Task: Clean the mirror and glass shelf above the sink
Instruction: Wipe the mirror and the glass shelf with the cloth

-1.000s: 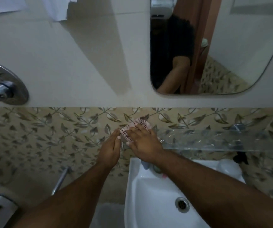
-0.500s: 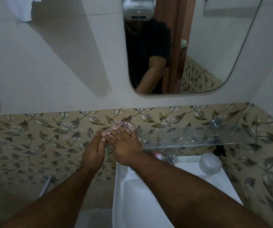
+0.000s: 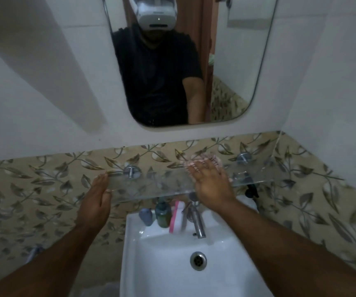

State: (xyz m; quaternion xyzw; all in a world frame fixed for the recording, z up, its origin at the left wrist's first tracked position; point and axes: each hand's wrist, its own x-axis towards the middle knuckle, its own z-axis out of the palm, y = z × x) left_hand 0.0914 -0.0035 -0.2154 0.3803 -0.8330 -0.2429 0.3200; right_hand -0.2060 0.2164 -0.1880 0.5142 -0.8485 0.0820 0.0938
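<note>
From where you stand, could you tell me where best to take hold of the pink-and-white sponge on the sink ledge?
Probably grip the pink-and-white sponge by its top edge, from above and the front: it stands on edge between the dark green bottle and the chrome tap, leaving little side room.

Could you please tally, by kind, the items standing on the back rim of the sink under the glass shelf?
Bottles: 2, a grey one and a dark green one
Sponges: 1, pink and white
Taps: 1
Total: 4

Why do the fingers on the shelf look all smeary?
In the head view, the right hand is motion-blurred while pressing a pink cloth on the glass shelf; the room is dim, and the wide lens bends the mirror edges.
</note>
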